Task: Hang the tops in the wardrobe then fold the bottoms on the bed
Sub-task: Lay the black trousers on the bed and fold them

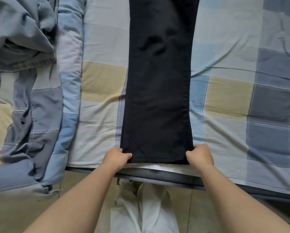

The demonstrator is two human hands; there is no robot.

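Head view looks straight down at a pair of black trousers [159, 84] laid lengthwise up the middle of the frame on a bed [225, 47] covered in a blue, grey and tan checked sheet, with the legs stacked one on the other and the hem at the near edge of the mattress. The left hand [116, 157] pinches the lower left corner of the hem, thumb on top and fingers curled under; the right hand [200, 155] pinches the lower right corner the same way. A rumpled grey-blue garment [21, 34] sits at the upper left of the frame beside a bunched quilt [40, 115]. The step looks like the lengthwise fold of the trousers. Lifting one corner ahead of the other would likely skew the fold, and the stacked legs could slide apart. The creases mid-leg may get trapped inside.
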